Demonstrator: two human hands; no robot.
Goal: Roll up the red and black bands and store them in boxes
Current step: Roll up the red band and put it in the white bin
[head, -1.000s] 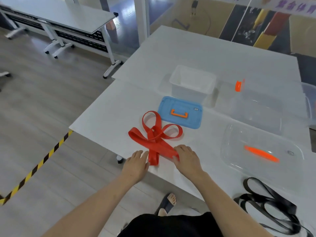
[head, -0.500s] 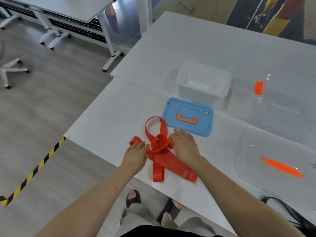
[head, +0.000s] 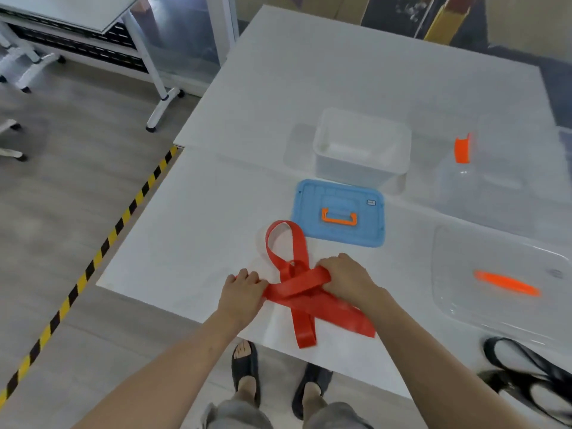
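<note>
The red band [head: 297,286] lies tangled in loops near the table's front edge. My left hand [head: 243,289] grips its left end with curled fingers. My right hand [head: 346,278] grips a fold of it at the right, so a flat strip runs between my hands. The black band [head: 538,376] lies in loops at the table's front right corner, partly cut off by the frame. A small white box [head: 362,147] stands open behind its blue lid [head: 339,212]. A clear box [head: 507,181] with an orange clasp stands at the right.
A clear lid [head: 495,283] with an orange handle lies right of my hands. The white table [head: 216,212] ends just in front of my feet. Yellow-black floor tape [head: 102,252] runs at the left. Another table [head: 71,13] stands at the far left.
Both hands went from lying flat on the red band to gripping it, left hand at its left end, right hand on a fold, with a strip stretched between them. The camera tilted closer.
</note>
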